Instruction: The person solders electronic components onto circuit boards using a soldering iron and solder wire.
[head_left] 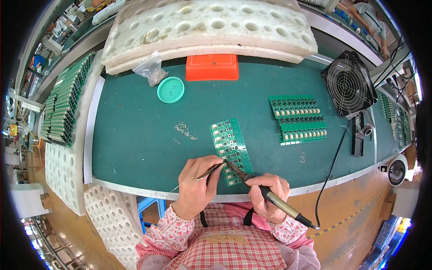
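Note:
A green circuit board panel [230,150] with rows of small components lies at the table's front edge, slightly tilted. My right hand [271,194] is closed round a soldering iron [280,203], whose tip meets the lower half of the panel. From the left, my left hand [196,182] pinches dark tweezers [209,171], their points close to the iron's tip. A thin wire, perhaps solder, runs out from the same hand toward the lower left. Exactly what lies under the tips is too small to tell.
Small loose parts [185,130] are scattered left of the panel, below a teal round lid [171,90] and a plastic bag [153,70]. Behind stand a red tray [212,67] and white foam [207,38]. Stacked boards [299,119], a black fan [348,84] and the iron's cord [332,171] are right.

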`<move>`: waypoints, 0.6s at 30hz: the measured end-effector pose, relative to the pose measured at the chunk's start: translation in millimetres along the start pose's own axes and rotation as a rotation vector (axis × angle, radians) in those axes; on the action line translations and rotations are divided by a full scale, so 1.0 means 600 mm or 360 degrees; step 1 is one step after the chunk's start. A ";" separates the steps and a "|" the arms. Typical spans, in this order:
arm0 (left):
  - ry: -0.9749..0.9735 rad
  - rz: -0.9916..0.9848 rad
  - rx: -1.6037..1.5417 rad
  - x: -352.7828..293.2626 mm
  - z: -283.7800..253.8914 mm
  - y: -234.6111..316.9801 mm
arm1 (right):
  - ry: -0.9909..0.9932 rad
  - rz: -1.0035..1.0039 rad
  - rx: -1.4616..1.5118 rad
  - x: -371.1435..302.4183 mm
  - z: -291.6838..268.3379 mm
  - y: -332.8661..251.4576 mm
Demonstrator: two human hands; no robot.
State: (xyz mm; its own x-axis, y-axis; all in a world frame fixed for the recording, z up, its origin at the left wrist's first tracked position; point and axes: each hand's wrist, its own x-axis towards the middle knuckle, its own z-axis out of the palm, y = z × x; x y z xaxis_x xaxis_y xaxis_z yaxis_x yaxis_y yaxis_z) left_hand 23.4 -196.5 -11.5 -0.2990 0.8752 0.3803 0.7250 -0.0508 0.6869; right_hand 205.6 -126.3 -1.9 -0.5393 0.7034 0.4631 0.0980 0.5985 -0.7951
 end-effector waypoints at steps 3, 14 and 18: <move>0.0001 0.0000 0.0009 0.000 0.000 0.001 | 0.0015 0.0003 -0.0005 -0.001 0.001 0.001; 0.0018 0.0009 0.0001 0.000 0.000 0.001 | 0.0344 0.0094 0.0008 -0.040 -0.007 0.011; 0.0004 0.0013 0.0018 0.000 -0.003 0.003 | 0.0336 0.0097 -0.0043 -0.040 -0.004 0.011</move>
State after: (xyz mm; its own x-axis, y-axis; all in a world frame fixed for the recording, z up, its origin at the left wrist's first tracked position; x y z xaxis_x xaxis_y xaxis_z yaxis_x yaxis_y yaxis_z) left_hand 23.6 -197.2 -9.0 -0.2946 0.8736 0.3875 0.7344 -0.0525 0.6767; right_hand 221.2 -138.2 -17.0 -0.3449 0.8016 0.4883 0.1490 0.5604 -0.8147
